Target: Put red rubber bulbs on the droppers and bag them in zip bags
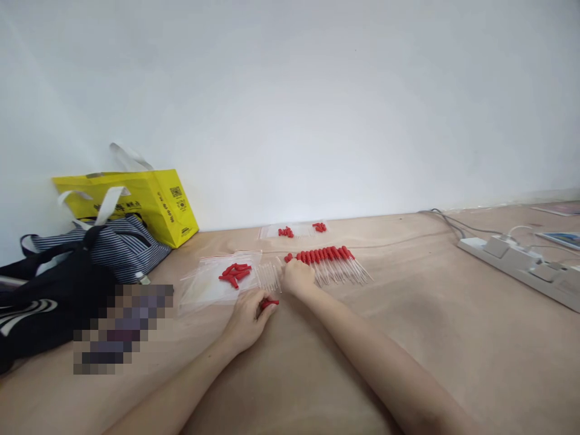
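Observation:
My left hand (248, 317) is closed, pinching a red rubber bulb (270, 304) just above the table. My right hand (298, 277) is curled with its fingertips on a thin clear dropper tube (280, 278), at the right end of a row of loose clear tubes (268, 278). Part of its grip is hidden behind the hand. To the right lies a slanted row of droppers (335, 260), each a clear tube with a red bulb on its upper end. Several loose red bulbs (235, 273) rest on a clear plastic bag (203, 281) left of my hands.
Near the wall, another clear bag (301, 231) lies with small red bulbs by it. A yellow bag (172, 208), a striped bag (113, 248) and a black bag (54, 302) stand at left. At right are a white power strip (521, 257) and cables (446, 220).

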{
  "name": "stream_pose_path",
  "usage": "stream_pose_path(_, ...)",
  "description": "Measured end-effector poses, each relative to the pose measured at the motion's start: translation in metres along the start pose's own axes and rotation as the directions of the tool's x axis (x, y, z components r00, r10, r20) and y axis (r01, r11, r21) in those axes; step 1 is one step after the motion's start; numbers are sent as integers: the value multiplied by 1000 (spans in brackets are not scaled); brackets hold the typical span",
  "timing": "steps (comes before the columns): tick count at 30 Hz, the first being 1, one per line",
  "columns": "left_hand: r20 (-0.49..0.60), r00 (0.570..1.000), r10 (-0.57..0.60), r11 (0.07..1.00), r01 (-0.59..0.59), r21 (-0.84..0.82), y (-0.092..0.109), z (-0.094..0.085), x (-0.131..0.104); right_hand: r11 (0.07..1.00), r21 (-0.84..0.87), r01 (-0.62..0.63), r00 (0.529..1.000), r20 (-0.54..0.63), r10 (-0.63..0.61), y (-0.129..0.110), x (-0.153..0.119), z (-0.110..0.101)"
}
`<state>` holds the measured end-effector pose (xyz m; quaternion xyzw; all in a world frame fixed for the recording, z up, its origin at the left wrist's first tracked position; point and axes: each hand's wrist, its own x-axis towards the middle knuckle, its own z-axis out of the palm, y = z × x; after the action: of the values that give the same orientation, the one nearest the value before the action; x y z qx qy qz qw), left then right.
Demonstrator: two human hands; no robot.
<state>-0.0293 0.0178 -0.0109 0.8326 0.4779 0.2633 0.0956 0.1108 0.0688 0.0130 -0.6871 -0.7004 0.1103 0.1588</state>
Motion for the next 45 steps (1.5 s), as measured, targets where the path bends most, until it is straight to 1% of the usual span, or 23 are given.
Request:
stream_pose_path(3,-14,1000,-18,1000,17,-17,-2,1,0,992,93,82,996,-24,-81,22,-12,-14)
stream_pose_path(6,14,1000,7,1000,-7,-1,2,3,0,966,166,199,980,-33,-196,56,-35,-25)
stream_pose_path(7,30,999,18,1000,-18,0,5,3,0,947,197,253,967,-38,-251,67,-44,-27)
stream_pose_path(8,47,998,29,1000,-28,-4,7,4,0,897,277,345,938,-68,-340,78,-53,-27)
stream_pose_path(9,63,997,35,999,-35,-12,10,5,0,849,337,406,912,-95,-398,88,-62,-26)
stream_pose_path(11,78,996,37,999,-34,-35,16,6,0,791,395,466,881,-129,-455,103,-77,-21)
stream_pose_path(13,82,996,35,998,-30,-55,20,8,-1,780,381,496,865,-143,-480,110,-85,-15)
stream_pose_path(17,75,996,48,996,-43,-72,24,12,-3,801,347,488,872,-163,-461,106,-86,-4)
stream_pose_path(20,58,998,38,997,-34,-69,24,13,-3,784,333,524,851,-191,-489,99,-85,0)
stream_pose_path(24,59,998,34,998,-30,-62,24,12,-2,773,298,560,828,-182,-530,93,-88,1)
stream_pose_path(28,60,998,22,998,-18,-54,25,12,-2,784,252,568,823,-177,-540,90,-90,2)
stream_pose_path(32,38,999,30,997,-28,-67,25,14,-3,782,226,581,813,-183,-552,88,-92,3)
stream_pose_path(35,15,999,44,997,-43,-67,25,15,-4,782,204,589,808,-163,-566,87,-93,3)
stream_pose_path(37,10,998,59,997,-58,-58,24,15,-5,782,155,604,797,-145,-586,87,-92,2)
stream_pose_path(39,22,996,86,996,-85,-39,25,14,-6,773,86,629,776,-130,-617,87,-92,0)
stream_pose_path(42,43,987,156,988,-156,5,27,13,-8,746,-10,666,740,-113,-663,89,-90,-4)
stream_pose_path(45,23,974,227,973,-227,38,30,12,-9,728,-52,684,718,-130,-684,90,-89,-5)
